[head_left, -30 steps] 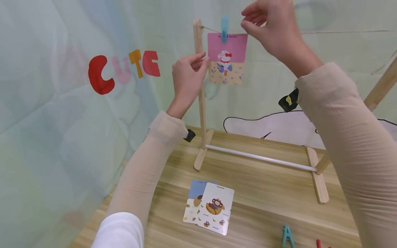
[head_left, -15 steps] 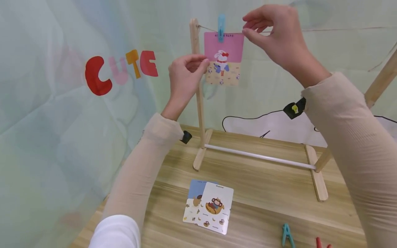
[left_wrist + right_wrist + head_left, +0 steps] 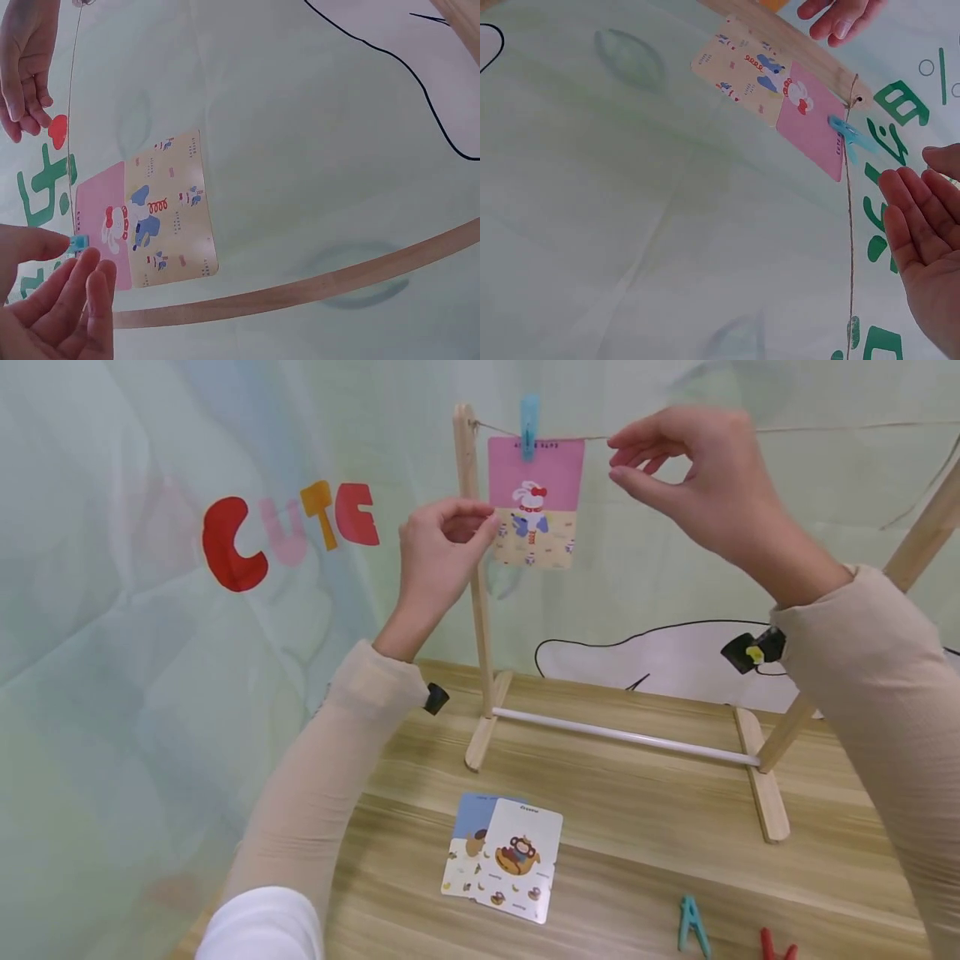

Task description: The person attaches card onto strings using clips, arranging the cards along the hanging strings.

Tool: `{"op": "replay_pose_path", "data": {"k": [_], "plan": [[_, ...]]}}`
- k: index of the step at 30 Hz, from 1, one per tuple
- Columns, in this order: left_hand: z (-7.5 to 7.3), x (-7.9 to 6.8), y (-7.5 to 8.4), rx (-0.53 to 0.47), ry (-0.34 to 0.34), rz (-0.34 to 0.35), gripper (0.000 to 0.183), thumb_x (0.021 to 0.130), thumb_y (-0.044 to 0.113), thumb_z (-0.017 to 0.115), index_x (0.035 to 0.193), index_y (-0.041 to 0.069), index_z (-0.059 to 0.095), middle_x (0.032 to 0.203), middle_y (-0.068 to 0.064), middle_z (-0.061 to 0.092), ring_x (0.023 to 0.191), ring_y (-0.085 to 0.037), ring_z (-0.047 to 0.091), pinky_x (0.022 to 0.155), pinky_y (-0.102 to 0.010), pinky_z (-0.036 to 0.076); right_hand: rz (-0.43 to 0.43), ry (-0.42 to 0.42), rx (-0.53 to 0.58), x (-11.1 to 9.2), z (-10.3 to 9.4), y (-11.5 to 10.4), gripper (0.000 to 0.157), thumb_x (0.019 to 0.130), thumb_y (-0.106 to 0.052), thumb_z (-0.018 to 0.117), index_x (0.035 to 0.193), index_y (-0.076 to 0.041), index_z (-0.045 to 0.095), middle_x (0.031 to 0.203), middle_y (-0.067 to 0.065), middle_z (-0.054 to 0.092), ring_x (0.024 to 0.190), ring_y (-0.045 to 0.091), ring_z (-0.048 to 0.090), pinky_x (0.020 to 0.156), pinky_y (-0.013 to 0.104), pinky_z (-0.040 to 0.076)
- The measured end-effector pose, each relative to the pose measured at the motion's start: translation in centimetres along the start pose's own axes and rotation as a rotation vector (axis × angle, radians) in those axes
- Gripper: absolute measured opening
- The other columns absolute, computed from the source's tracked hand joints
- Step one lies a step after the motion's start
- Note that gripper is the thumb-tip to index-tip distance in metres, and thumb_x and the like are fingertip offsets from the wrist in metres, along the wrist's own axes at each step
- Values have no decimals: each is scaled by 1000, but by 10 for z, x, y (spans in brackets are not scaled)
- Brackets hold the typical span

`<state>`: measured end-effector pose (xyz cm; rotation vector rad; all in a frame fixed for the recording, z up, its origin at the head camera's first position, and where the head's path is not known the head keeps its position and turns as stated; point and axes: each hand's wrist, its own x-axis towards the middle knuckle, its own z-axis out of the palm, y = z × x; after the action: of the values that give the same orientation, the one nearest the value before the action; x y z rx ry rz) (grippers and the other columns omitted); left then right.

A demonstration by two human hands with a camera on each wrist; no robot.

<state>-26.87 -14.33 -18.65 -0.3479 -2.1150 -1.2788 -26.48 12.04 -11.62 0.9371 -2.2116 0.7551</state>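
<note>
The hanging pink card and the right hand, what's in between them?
In the head view, only a short bare stretch of string runs between the pink card and the right hand, with pale cloth behind.

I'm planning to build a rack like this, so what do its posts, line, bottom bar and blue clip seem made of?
Posts: wood, pale with faint grain.
Line: probably natural-fibre twine, being thin, tan and rough.
Bottom bar: smooth, shiny white; plastic or painted metal, I can't tell.
Blue clip: likely plastic, smooth and evenly coloured.
</note>
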Motion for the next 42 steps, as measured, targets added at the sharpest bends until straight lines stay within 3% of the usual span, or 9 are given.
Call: {"op": "replay_pose_path", "data": {"k": [10, 22, 31, 38, 42], "plan": [[-9, -17, 0, 52, -92, 37, 29, 93, 23, 74, 116, 5, 71, 102, -3, 73, 86, -13, 65, 79, -23, 53, -157, 6, 5, -22, -8, -8, 23, 90, -7, 74, 113, -2, 73, 100, 4, 73, 84, -7, 57, 82, 13, 44], [-19, -26, -8, 85, -133, 43, 28, 93, 23, 74, 113, 5, 72, 100, -4, 72, 84, -14, 66, 77, -24, 54, -366, -41, 5, -36, -22, -12, 25, 85, 3, 76, 109, 1, 73, 98, 7, 74, 87, -11, 59, 79, 10, 45], [-20, -36, -17, 79, -191, 48, 26, 93, 21, 74, 114, 6, 71, 100, -4, 72, 85, -15, 66, 78, -26, 56, -400, -76, -8, -54, -27, -9, 28, 79, 9, 78, 105, 2, 73, 97, 8, 74, 88, -9, 59, 81, 9, 45], [-18, -42, -20, 67, -224, 38, 26, 92, 17, 74, 114, 4, 71, 100, -5, 73, 87, -14, 67, 81, -28, 57, -392, -104, -8, -69, -30, -6, 31, 77, 8, 79, 106, -1, 74, 97, 4, 74, 88, -4, 62, 73, 8, 43], [-16, -45, -18, 70, -248, 34, 25, 92, 18, 74, 114, 4, 71, 100, -5, 72, 88, -14, 67, 80, -29, 57, -410, -124, 4, -77, -32, -3, 23, 85, -2, 77, 108, -3, 74, 99, 3, 75, 91, -2, 62, 81, 8, 44]]}}
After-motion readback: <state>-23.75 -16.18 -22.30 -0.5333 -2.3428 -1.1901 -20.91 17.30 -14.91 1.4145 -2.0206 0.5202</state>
